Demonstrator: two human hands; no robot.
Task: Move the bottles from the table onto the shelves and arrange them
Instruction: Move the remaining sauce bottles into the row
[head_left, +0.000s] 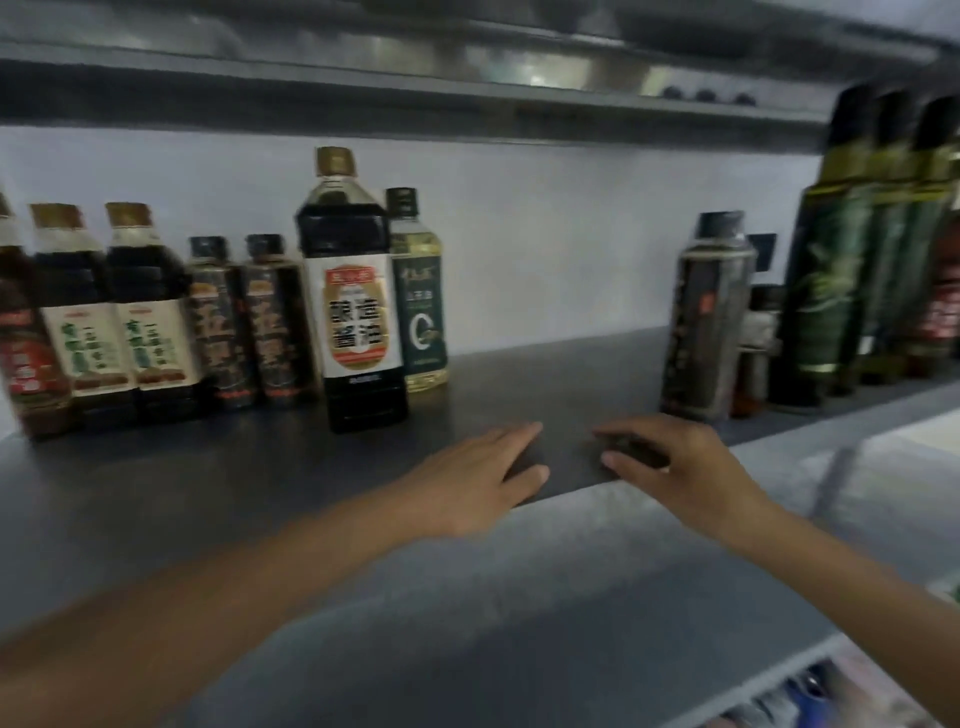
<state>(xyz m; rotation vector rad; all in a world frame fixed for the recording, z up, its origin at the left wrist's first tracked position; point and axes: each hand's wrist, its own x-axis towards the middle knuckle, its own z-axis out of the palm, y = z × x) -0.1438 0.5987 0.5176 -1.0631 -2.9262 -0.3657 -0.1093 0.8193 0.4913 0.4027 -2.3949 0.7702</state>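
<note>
A: So, far left first: the cream-labelled bottles (93, 312) and the small dark bottles (223, 322) stand packed shoulder to shoulder on the shelf (545, 374), and one nudge there could topple several

B: Agreed, and the tall soy sauce bottle (358, 291) stands forward of that row, just in front of the yellow oil bottle (421, 312). It's the tallest there, so I'd say the likeliest to tip

A: And the hands?

B: Both are empty. The left hand (483, 478) reaches over the shelf's front edge with fingers straight; the right hand (675, 467) is just beside it, fingers loosely bent around nothing

A: What about the right side?

B: The grey-labelled bottle (709, 317) is near that right hand. A careless outward sweep could clip it and knock it into the small bottle (761, 348) and the dark green bottles (831, 270) beside it. Whatever remains to bring is out of view
</note>
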